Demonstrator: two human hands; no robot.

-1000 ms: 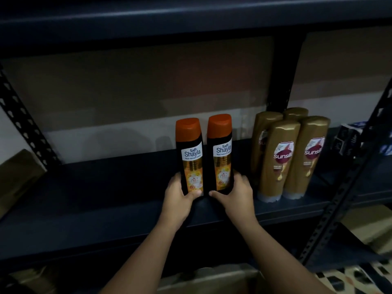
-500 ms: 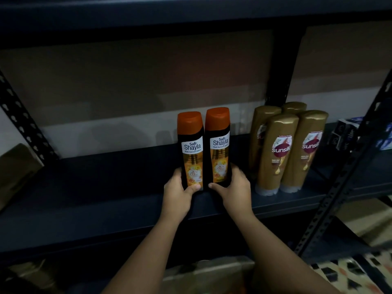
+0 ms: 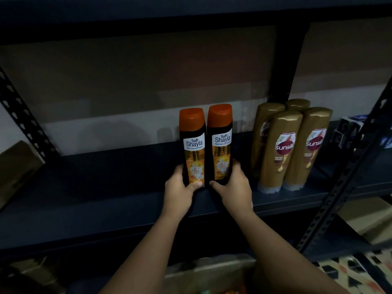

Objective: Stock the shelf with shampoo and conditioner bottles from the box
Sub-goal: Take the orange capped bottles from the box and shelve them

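Two black Safi Shayla bottles with orange caps stand upright side by side on the dark shelf [image 3: 106,187]. My left hand [image 3: 180,190] grips the base of the left bottle [image 3: 192,145]. My right hand [image 3: 234,187] grips the base of the right bottle [image 3: 220,143]. The two bottles touch each other. To their right stand several gold Sunsilk bottles [image 3: 282,149] in two rows. The box [image 3: 207,272] sits below the shelf, between my forearms, dim and partly hidden.
A perforated black upright [image 3: 347,179] slants at the right and another [image 3: 23,115] at the left. A brown carton [image 3: 17,166] lies at the shelf's far left. Small dark packages [image 3: 350,130] sit at the far right. An upper shelf board [image 3: 191,15] overhangs.
Both hands have kept their grip on the bottle bases. The pair of bottles has shifted slightly deeper onto the shelf, and the view has tilted a little.
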